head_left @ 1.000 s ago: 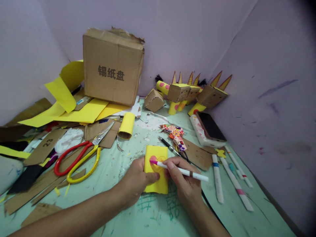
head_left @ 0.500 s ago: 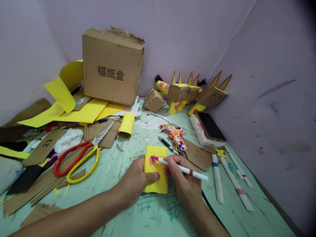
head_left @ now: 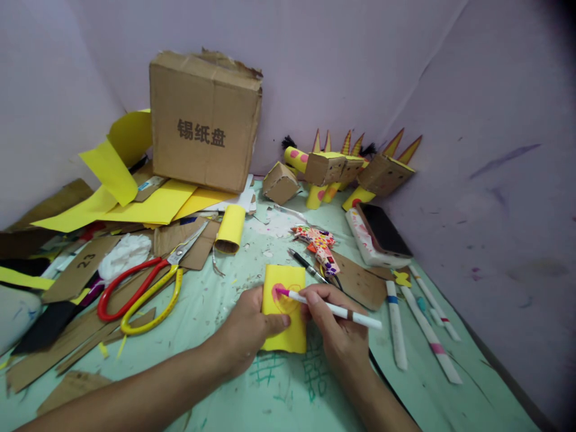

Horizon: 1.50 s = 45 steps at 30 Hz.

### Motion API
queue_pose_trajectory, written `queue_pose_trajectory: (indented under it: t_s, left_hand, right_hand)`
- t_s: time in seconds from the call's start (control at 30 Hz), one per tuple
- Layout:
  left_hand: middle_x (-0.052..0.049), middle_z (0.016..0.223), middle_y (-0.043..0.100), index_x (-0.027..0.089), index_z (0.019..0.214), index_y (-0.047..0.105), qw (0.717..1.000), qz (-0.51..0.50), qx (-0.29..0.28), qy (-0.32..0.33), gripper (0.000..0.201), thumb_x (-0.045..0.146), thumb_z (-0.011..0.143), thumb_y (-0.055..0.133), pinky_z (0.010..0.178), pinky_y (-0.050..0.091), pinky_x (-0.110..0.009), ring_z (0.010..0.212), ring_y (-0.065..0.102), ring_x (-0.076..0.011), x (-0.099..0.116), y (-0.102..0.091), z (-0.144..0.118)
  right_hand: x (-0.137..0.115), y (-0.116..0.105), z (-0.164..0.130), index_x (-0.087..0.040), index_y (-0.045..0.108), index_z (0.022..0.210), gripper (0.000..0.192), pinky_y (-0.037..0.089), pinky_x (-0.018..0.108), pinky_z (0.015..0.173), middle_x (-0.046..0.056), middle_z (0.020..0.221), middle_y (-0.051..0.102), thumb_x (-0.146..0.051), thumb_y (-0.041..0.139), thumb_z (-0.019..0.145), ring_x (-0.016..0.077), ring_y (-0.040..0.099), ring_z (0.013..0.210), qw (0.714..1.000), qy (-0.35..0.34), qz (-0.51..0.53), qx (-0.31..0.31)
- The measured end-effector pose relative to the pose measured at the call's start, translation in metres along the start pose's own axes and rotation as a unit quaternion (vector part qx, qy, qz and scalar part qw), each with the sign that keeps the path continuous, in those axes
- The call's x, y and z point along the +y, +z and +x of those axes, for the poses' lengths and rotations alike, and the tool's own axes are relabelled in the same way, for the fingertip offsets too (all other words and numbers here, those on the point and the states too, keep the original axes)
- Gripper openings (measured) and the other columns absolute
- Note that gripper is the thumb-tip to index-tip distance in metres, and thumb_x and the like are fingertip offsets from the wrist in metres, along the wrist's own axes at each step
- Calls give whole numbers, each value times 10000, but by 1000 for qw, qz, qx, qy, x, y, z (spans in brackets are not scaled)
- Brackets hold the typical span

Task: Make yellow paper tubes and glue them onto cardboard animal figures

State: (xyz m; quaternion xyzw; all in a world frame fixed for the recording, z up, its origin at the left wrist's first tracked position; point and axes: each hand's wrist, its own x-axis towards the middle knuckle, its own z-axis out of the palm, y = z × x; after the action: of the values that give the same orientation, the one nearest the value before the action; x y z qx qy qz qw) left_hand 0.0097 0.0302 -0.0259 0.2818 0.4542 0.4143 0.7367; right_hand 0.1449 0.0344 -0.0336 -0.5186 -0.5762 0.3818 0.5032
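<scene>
Near the front of the table, my left hand grips a yellow paper-covered piece, its thumb pressed on the face. It looks like a cardboard tube, though its ends are not clearly seen. My right hand pinches a white marker with a pink tip, which touches a partly filled pink patch on the yellow surface. To the right of that patch is a round outline, partly behind the marker. Behind my left hand lies a second yellow tube, brown inside.
Red-and-yellow-handled scissors lie at left among cardboard scraps and yellow paper. A cardboard box stands behind. Animal-like cardboard figures stand at back right. A patterned glue gun, phone and loose markers lie at right.
The marker tip has shifted slightly right and down on the yellow piece, and the pink patch looks more filled. My left hand keeps its hold.
</scene>
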Motion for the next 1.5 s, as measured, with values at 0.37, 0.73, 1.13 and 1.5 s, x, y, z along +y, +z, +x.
queue_pose_trajectory:
  t_s: [0.37,0.73,1.13,1.5]
  left_hand:
    - [-47,698,676,121,851,610,1000,-2,-5,1,298,118,561,682,636,468,-314,641,622,-200,0,0,0]
    - [-70,733,687,96,924,595,1000,-6,2,-5,356,71,571,635,671,472,-348,669,631,-219,1,1,0]
    - [-81,756,705,88,941,597,1000,-2,18,2,377,88,572,672,657,483,-336,671,646,-221,1,2,0]
    - [-61,741,707,100,898,602,999,5,34,3,326,93,577,658,647,486,-311,645,634,-187,0,2,0]
  right_hand:
    - [4,-4,1,-178,627,651,268,365,237,480,-6,526,557,-386,534,793,133,486,506,1000,-10,0,-28]
    - [5,-4,2,-174,618,646,265,361,239,467,-8,513,543,-371,524,796,129,480,486,998,-8,-7,-54]
    - [3,-6,3,-173,597,625,281,358,233,461,-13,501,537,-364,509,811,119,468,471,998,-14,-28,-46]
    - [4,-3,3,-184,622,691,246,402,220,514,-18,551,564,-349,515,840,114,513,526,999,-34,-22,-14]
